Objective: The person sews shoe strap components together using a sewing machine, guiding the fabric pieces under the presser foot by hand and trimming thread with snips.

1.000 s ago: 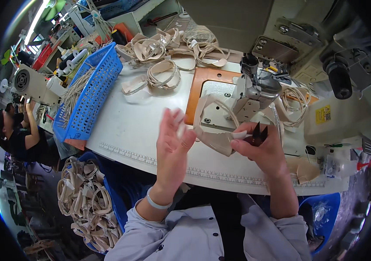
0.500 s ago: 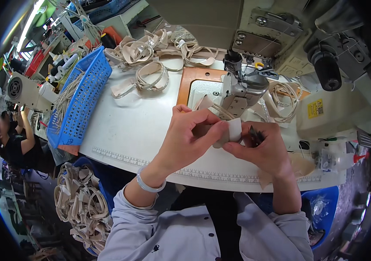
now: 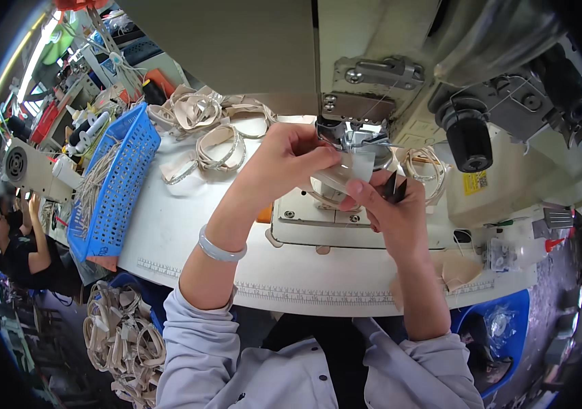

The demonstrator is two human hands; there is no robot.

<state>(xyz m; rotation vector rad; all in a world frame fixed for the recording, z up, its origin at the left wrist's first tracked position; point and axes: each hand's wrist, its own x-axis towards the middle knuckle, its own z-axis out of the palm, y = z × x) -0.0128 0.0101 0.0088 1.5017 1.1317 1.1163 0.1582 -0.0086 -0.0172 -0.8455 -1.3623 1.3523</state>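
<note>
In front of the sewing machine head (image 3: 335,133), both my hands hold one beige fabric strap (image 3: 335,176) with a white label-like piece (image 3: 363,165) at its end. My left hand (image 3: 284,163) pinches it from the left, close beside the needle area; some of its fingers are hidden behind the work. From the right, my right hand (image 3: 396,211) grips the strap's lower edge between thumb and fingers. Dark thread snips (image 3: 393,189) are tucked in that same hand, tips pointing up. The strap loops down over the machine's pale bed (image 3: 318,217).
Beige straps with glittery trim (image 3: 220,148) lie at the back left, and more (image 3: 424,170) sit right of the needle. A blue basket (image 3: 117,184) stands left. Below the table are a strap pile (image 3: 124,341) and a blue bin (image 3: 509,334). Another person (image 3: 21,238) works far left.
Both hands have moved away from me with the strap, nearer the needle area; my left hand shifted most. The orange-edged plate's visible area has given way to the pale machine bed.
</note>
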